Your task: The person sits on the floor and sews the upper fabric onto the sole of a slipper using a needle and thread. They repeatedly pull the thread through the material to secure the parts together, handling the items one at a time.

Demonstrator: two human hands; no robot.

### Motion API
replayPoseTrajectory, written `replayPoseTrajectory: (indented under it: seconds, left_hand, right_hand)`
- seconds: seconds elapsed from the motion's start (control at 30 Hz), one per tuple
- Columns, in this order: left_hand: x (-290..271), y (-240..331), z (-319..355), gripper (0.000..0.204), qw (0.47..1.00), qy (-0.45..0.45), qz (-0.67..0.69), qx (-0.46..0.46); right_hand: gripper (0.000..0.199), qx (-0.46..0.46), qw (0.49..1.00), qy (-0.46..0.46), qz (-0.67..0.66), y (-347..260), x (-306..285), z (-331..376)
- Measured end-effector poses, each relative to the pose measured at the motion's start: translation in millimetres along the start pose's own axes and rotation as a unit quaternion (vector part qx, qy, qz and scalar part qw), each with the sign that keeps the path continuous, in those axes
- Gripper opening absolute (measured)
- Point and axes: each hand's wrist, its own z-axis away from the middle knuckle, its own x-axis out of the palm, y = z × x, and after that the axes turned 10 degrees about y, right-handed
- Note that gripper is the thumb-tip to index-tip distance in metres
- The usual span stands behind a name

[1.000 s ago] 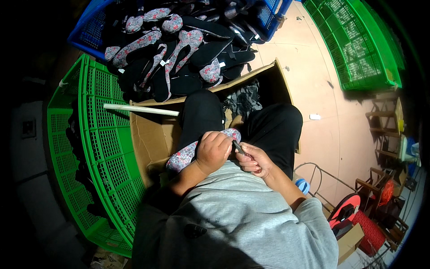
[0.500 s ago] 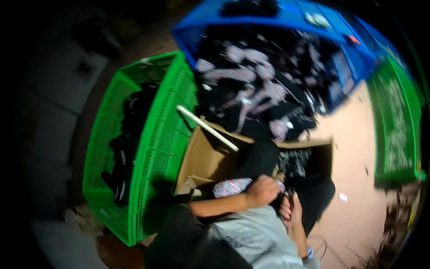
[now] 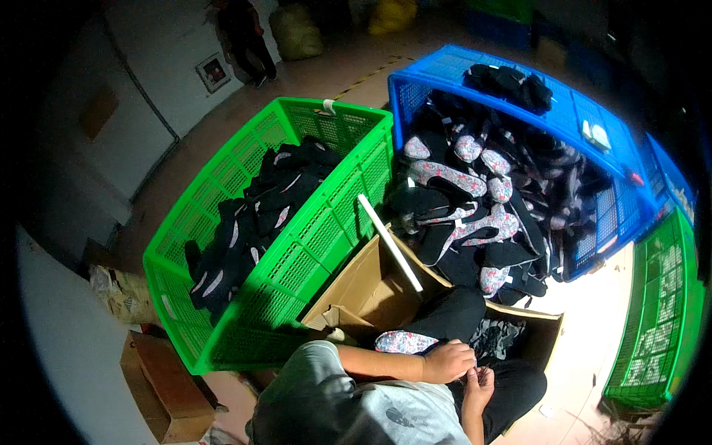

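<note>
Between green crate and blue crate on a tan floor, both hands grip a floral insole

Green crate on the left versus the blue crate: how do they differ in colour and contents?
The green crate holds mostly black pieces; the blue crate holds black pieces mixed with floral-patterned ones. The green crate stands left of the cardboard box, the blue crate beyond it. Both are open lattice plastic crates standing on the floor.
</note>
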Motion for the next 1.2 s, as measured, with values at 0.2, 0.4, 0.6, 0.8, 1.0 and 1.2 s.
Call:
replayPoseTrajectory:
  seconds: [0.2,0.4,0.6,0.8,1.0,1.2]
  left_hand:
    - [9.5,-3.4,8.5,0.018,0.999,-0.038,-0.005,-0.014]
    - [4.0,-2.7,5.3,0.012,1.000,-0.004,-0.011,-0.023]
    - [5.9,-1.8,4.9,0.011,0.999,0.003,-0.023,-0.027]
    - [10.3,-5.4,8.2,0.013,1.000,0.007,0.000,-0.024]
    - [5.9,-3.6,3.7,0.016,0.999,-0.002,-0.008,-0.038]
    - [3.4,-3.8,5.3,0.016,0.999,-0.006,-0.011,-0.042]
  right_hand:
    - [0.012,-0.029,0.997,0.018,0.076,17.2,-10.1,-2.9]
    - [0.016,0.030,0.996,0.089,0.002,18.2,-13.2,-0.3]
    - [0.016,-0.019,0.999,0.038,-0.003,22.0,-10.9,1.1]
    - [0.015,-0.050,0.999,0.005,0.005,29.0,-11.1,-3.8]
    - [0.013,0.000,0.998,0.054,-0.020,14.9,-15.7,5.7]
    - [0.014,-0.020,0.999,0.023,0.026,13.7,-8.2,4.5]
